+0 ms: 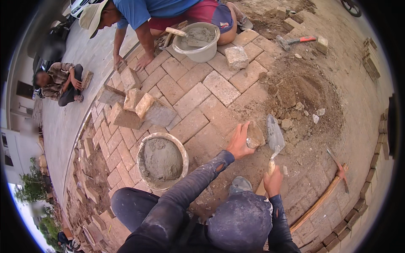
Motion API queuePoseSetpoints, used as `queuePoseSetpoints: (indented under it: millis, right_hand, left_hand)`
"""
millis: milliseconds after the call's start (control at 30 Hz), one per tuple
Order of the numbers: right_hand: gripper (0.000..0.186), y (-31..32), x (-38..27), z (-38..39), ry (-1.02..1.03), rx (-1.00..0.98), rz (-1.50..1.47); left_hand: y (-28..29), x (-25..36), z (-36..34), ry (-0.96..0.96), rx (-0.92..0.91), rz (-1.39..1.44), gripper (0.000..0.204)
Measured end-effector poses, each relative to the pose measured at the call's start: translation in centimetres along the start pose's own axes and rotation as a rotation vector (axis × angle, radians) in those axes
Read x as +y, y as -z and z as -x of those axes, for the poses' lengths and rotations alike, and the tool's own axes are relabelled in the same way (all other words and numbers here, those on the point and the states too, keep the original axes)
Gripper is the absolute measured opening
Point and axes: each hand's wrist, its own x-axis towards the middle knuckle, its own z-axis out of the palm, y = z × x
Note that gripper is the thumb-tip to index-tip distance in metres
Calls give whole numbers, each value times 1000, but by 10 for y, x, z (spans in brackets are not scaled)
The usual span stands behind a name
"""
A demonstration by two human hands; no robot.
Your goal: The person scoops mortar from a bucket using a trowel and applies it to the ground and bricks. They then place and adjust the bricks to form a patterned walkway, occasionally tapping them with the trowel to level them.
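My left hand (239, 142) is closed around the side of a paving brick (255, 134), which is tipped up at the edge of the laid pavers. In my right hand (273, 181) is the wooden handle of a pointed trowel (275, 137). Its grey, mortar-smeared blade points away from me, just right of the brick, beside loose soil. To the left of my left forearm stands a round bucket (184, 147) filled with wet grey mortar (162, 159). My bent knees are in the lower part of the view.
Several loose bricks (156, 110) lie beyond the mortar bucket. A person in a blue shirt (141, 10) leans over the paving near a second bucket (202, 55). A hammer (295, 41), a soil heap (301, 95) and a pickaxe (322, 196) lie right. Another person (61, 84) sits far left.
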Motion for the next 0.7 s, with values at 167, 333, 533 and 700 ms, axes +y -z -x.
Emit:
queuePoseSetpoints:
  millis: [167,333,533,700]
  right_hand:
    - [27,24,-11,12,-3,90,-88]
    - [27,23,-9,12,-15,23,-6]
    - [34,6,-33,19,-55,-105,-150]
    - [34,7,-32,32,-76,-189,-8]
  left_hand:
    - [54,-20,-21,189,65,-80,107]
    - [143,-73,-46,319,-97,-580,100]
    - [196,-164,-42,473,-254,-782,114]
    - [279,-88,-75,-95,-61,-460,78]
